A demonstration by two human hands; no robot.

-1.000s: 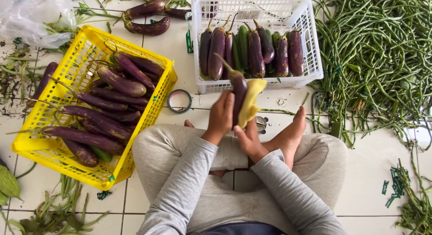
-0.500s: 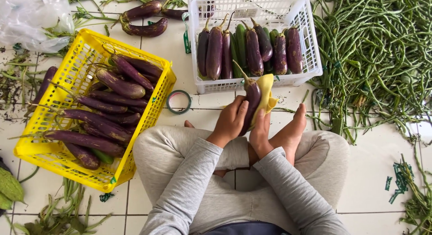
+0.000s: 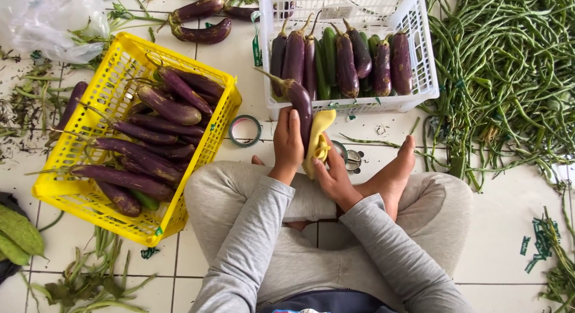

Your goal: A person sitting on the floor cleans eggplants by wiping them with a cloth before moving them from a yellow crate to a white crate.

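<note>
Eggplant and yellow cloth in my two hands

Eggplant [image 3: 299,106], long and purple, sits upright-tilted in front of my crossed legs, its stem end pointing up and left toward the white crate [image 3: 413,25]; my left hand [image 3: 287,142] lies along its left side with the fingers closed against the skin, holding it; my right hand [image 3: 332,172] presses a yellow cloth [image 3: 318,136] against its right side, fingers curled shut around the bunched lower part of the cloth; the eggplant is between the two hands, above the tiled floor [image 3: 251,55] and just in front of the crate's near wall.

Behind it the white crate holds a row of purple eggplants standing on end, with a couple of green vegetables among them; to my left a yellow crate [image 3: 90,196] is filled with more purple eggplants lying every way; a roll of tape [image 3: 244,131] lies on the floor between the yellow crate and my left hand; a heap of long green beans [image 3: 509,67] spreads over the floor to my right; three loose eggplants [image 3: 203,19] lie beyond the yellow crate, near a crumpled clear plastic bag [image 3: 45,19]; my bare foot [image 3: 392,175] rests just right of my right hand.
</note>
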